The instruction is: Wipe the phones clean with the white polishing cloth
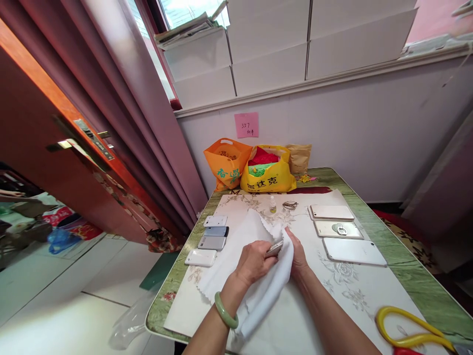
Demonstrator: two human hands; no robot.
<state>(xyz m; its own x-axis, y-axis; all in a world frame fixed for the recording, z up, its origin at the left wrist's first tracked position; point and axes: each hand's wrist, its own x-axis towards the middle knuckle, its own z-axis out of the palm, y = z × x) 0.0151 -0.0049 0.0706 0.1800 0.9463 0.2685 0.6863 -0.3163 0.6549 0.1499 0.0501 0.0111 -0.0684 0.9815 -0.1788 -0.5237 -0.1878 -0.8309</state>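
My left hand (254,260), with a green bangle on the wrist, is closed on a silver phone (275,248) held edge-up over the table. My right hand (297,254) is wrapped in a white cloth (236,251) and presses it against the phone's right side. The cloth spreads out to the left and hangs under both hands. A row of several phones (212,236) lies to the left of the cloth. Three larger white and gold phones (338,230) lie to the right.
A small clear bottle (272,204) and a metal clip (290,204) stand behind the hands. Orange bag (226,167) and yellow bag (268,175) sit at the far table edge by the wall. Yellow-handled scissors (410,328) lie near right. A wooden door (55,148) stands at left.
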